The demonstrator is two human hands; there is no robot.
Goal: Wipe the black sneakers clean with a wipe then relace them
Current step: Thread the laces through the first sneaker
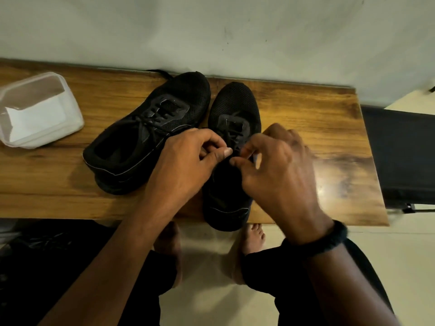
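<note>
Your left hand (188, 161) pinches the lace (231, 134) over the right sneaker (235, 102), its heel toward you, likely for easy reach. Your right hand (277, 165) curls beside it, grip too blurred to tell. The left sneaker (150, 128) waits alongside on the table (306, 109).

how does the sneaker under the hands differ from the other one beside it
The sneaker under the hands points straight at the wall, heel past the table edge; the other sneaker lies angled, wholly on the table. The left hand and right hand pinch the first one's lace; the other sneaker's laces go untouched. Both are black mesh.
</note>
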